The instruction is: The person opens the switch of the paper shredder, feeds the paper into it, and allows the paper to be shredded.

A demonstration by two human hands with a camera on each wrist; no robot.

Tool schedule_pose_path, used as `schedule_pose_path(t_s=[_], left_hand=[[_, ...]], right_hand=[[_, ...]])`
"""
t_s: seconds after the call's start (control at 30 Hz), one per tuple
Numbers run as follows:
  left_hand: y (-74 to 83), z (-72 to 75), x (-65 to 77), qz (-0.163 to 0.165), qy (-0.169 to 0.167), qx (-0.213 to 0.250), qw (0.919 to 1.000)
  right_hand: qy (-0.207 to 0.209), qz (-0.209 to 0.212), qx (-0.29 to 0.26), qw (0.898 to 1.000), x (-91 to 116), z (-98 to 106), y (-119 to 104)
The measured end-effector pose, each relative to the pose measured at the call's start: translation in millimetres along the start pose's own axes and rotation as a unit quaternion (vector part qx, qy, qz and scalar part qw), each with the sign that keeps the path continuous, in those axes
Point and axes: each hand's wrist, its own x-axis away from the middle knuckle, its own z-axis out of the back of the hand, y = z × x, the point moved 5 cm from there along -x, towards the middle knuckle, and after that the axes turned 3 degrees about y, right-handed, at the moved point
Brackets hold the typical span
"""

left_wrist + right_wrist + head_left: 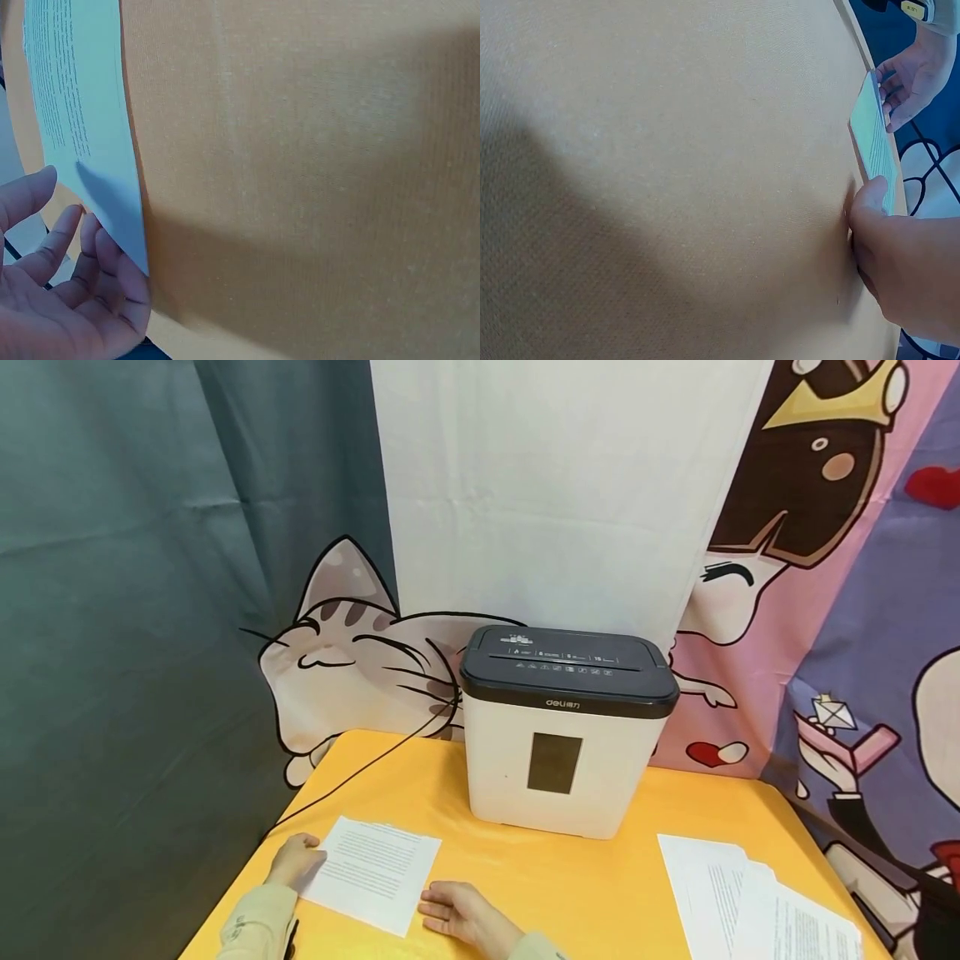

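A printed sheet of paper [372,870] lies on the yellow table in front of me; whether it is one sheet or a thin stack I cannot tell. At its left edge is my left hand [295,862], its bent fingers touching the paper edge. In the left wrist view the thumb [34,191] stands apart from the fingers and does not pinch the paper [90,97]. My right hand [468,914] is beside the right edge, fingers loosely bent and nothing gripped. The right wrist view shows both hands at opposite sides of the paper [874,131].
Behind the paper stands a white paper shredder [498,760] with a dark lid [570,664] and a feed slot. A black cord [367,766] runs along the table's left side. Several overlapping printed sheets [750,902] lie at the right. Cartoon-printed curtains [525,485] hang behind the table.
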Motion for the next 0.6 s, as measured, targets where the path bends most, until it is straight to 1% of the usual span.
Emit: schedule_pose_path(t_s=[0.03, 0.1, 0.2, 0.23, 0.27, 0.37, 0.47, 0.6], left_hand=[[-1.5, -0.3, 0.0, 0.006, -0.002, 0.012, 0.9999], [-5.9, -2.1, 0.2, 0.028, -0.012, 0.049, 0.9983], [-11.8, -7.0, 0.6, 0.071, -0.025, 0.103, 0.9918], [-13.2, -8.5, 1.0, 0.085, -0.030, 0.117, 0.9890], [-13.6, -9.5, 1.6, 0.091, -0.037, 0.124, 0.9874], [-12.3, -11.0, 4.2, 0.094, -0.051, 0.130, 0.9857], [-9.2, -11.6, 7.8, 0.087, -0.087, 0.142, 0.9821], [-7.1, -15.8, 9.6, 0.092, -0.135, 0.152, 0.9747]], right_hand=[[-0.002, -0.002, 0.002, 1.000, -0.3, 0.3, 0.7], [-0.006, -0.003, 0.005, 1.000, -0.8, 0.2, 1.6], [-0.007, -0.005, 0.000, 1.000, -0.3, 0.4, 2.5], [-0.006, -0.005, -0.003, 1.000, 0.0, 0.3, 2.7], [-0.004, -0.005, -0.003, 1.000, 0.2, 0.4, 2.8], [0.005, -0.008, -0.003, 1.000, 0.8, 0.7, 3.5], [0.014, -0.007, 0.008, 1.000, 2.1, 0.1, 3.2], [0.037, -0.002, 0.021, 0.999, 2.5, 2.5, 4.0]])
